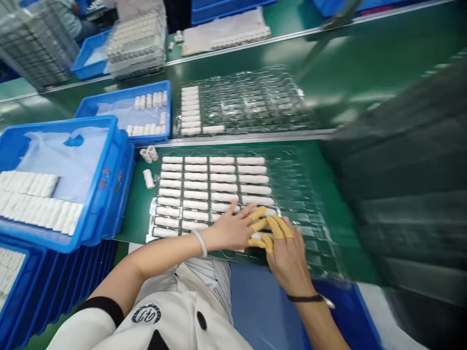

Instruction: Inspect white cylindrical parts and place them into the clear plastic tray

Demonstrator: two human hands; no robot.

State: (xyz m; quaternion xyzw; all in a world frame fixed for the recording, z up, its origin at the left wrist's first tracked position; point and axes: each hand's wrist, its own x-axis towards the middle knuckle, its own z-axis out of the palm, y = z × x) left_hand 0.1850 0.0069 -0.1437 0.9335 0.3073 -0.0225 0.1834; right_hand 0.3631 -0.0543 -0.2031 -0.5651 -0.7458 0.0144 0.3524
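Observation:
A clear plastic tray (302,194) lies on the green bench, its left columns filled with white cylinders (223,187). My left hand (237,226) reaches across its lower part, with yellow finger cots on the thumb and two fingers. Between that thumb and forefinger a white cylinder (257,236) shows in part. My right hand (288,245), also in yellow finger cots, meets the left one there, its fingers bent and closed about the same cylinder. Another white cylinder (270,212) lies just beyond the fingertips. The fingers hide much of this spot.
Stacked blue bins (111,165) with white cylinders stand at left, beside a shallow blue bin (168,114). Loose short tubes (149,178) lie near the tray. Behind is a second clear tray (251,97), partly filled. A blurred dark stack (408,170) rises at right.

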